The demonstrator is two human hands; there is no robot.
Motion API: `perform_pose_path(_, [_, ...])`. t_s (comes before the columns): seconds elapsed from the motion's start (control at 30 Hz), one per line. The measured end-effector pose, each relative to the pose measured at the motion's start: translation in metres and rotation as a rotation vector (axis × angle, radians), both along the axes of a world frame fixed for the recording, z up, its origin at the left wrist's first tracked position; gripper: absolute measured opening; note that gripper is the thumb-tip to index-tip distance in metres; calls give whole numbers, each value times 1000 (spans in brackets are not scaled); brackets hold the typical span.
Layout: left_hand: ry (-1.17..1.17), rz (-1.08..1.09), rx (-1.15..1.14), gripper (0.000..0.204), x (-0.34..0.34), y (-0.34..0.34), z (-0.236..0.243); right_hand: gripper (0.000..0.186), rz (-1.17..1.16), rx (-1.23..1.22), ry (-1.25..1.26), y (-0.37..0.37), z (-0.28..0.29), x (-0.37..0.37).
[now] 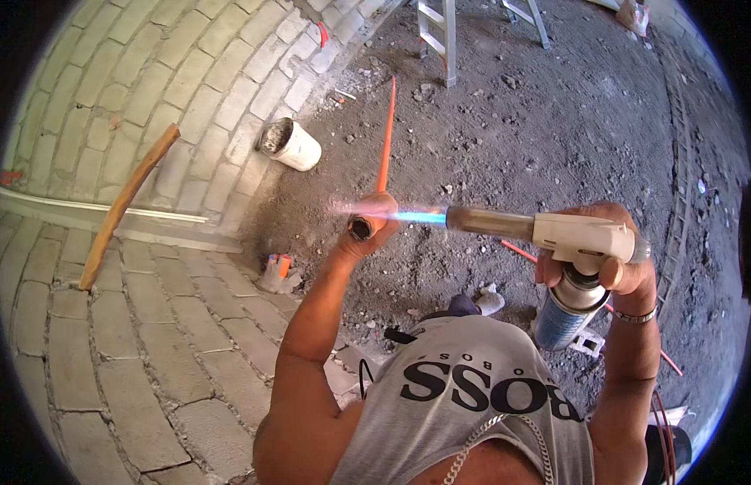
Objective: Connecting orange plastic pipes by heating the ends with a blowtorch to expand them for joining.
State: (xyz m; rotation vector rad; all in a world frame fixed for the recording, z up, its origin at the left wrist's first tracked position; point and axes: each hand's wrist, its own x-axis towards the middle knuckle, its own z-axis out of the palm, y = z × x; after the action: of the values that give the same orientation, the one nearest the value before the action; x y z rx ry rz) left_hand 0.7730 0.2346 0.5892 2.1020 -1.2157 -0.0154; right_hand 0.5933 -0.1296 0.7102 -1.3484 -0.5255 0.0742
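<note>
My left hand grips the end of a long orange pipe, whose dark open mouth faces me. In my right hand is a handheld torch mounted on a blue gas canister. The torch's metal nozzle points left, and its blue flame reaches the pipe end beside my left fingers, fading to pink past it.
A white bucket sits by the block wall. A wooden pole stands at left, with orange pipe stubs nearby. An aluminium ladder, a hollow block and more orange pipe are on the rubble-strewn ground.
</note>
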Motion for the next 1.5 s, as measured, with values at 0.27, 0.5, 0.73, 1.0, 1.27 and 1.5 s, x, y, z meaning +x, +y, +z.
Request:
perform_pose_path(0.27, [7,-30,53,26,-10,-33,-9,88,-133,-144,131,-25,-8,-30])
perform_pose_path(0.5, [-28,-112,9,28,-12,-79,-44,94,-295,-198,306,-52,-14,-92])
perform_pose_path(0.73, [-149,-337,120,28,-19,-146,-104,98,-522,-253,464,-46,-3,-159])
perform_pose_path(1.0, [37,-420,452,30,-58,-226,-144,71,-903,-332,720,-53,20,-225])
perform_pose_path(1.27, [73,-477,714,27,-87,-237,-199,73,-675,-668,1007,-82,-15,-203])
perform_pose_path(1.5, [76,-509,707,26,-98,-197,-232,70,-512,-610,1099,-122,-64,-184])
